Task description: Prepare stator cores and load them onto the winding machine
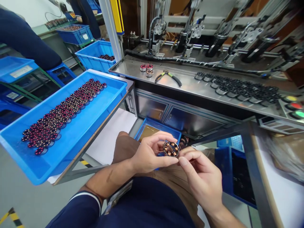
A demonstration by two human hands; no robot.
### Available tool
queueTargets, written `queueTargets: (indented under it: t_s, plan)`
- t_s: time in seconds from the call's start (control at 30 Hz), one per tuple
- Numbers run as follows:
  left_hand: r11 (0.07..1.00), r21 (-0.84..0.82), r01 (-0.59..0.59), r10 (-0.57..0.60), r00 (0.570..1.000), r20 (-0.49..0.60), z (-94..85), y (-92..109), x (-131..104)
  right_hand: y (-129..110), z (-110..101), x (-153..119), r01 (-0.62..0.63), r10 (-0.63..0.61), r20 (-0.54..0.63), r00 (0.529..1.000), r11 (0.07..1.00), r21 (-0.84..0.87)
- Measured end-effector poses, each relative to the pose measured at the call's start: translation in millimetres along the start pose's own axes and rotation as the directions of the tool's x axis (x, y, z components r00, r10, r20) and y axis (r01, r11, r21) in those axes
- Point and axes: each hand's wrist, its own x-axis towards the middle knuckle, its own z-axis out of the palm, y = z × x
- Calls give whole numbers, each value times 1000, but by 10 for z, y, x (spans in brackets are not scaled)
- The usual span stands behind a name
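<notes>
Over my lap, my left hand (152,152) grips a small round motor core (171,149) between thumb and fingers. The core has a black rim and copper windings, and thin copper wire sticks out at its left. At its right edge my right hand (201,174) is closed, thumb and forefinger pinched together; what they pinch is too small to make out. On the metal ledge ahead lie green-and-black pliers (168,76), with a few red-topped cores (149,67) to their left. Many black-topped cores (244,89) stand in rows farther right.
A blue tray (111,95) with rows of wound cores stands at the left. Behind the ledge is a machine (190,44); lit buttons (295,106) are at far right. Blue bins (95,57) and a seated person (26,38) are at upper left.
</notes>
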Motion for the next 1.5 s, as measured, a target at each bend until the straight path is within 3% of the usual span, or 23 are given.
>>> queueTargets:
  t_s: [0.13, 0.27, 0.43, 0.57, 0.7, 0.8, 0.93, 1.07, 1.2, 1.37, 1.5]
  plan:
    - [915, 320, -246, 252, 968, 26, 11, 38, -27, 8, 4, 37, -7, 5, 31, 1000, 998, 64]
    - [880, 332, -340, 347, 937, 41, 23, 51, -43, 94, 61, 15, -86, 74, 59, 995, 972, 218]
    - [900, 308, -309, 321, 947, 13, 10, 36, -43, 262, 99, -65, -136, 143, -6, 990, 956, 261]
    - [831, 435, -348, 353, 933, 72, -7, 63, -47, 201, 45, -46, 50, -40, -84, 996, 991, 126]
    - [783, 475, -402, 379, 913, 148, 7, 86, -50, 76, 12, 10, 173, -177, -36, 983, 980, -100]
    - [818, 435, -377, 359, 925, 127, 21, 69, -52, 82, 31, 23, 111, -126, -125, 984, 986, -124]
    - [922, 290, -255, 250, 967, 55, 14, 14, -50, 176, 52, -13, -41, 49, -208, 977, 998, 42]
    - [964, 183, -192, 192, 981, 19, -20, 0, -24, 224, 21, -62, -1, 30, -140, 990, 978, 208]
    - [973, 151, -175, 175, 985, 13, -41, 22, 0, 216, -21, -89, -13, 13, 6, 1000, 991, 136]
    - [965, 180, -193, 191, 981, 25, -32, 24, -4, 198, -45, -97, 79, -75, -48, 996, 993, 82]
    - [952, 213, -219, 214, 976, 47, -13, 28, -9, 183, -56, -86, 7, -6, -7, 1000, 995, 103]
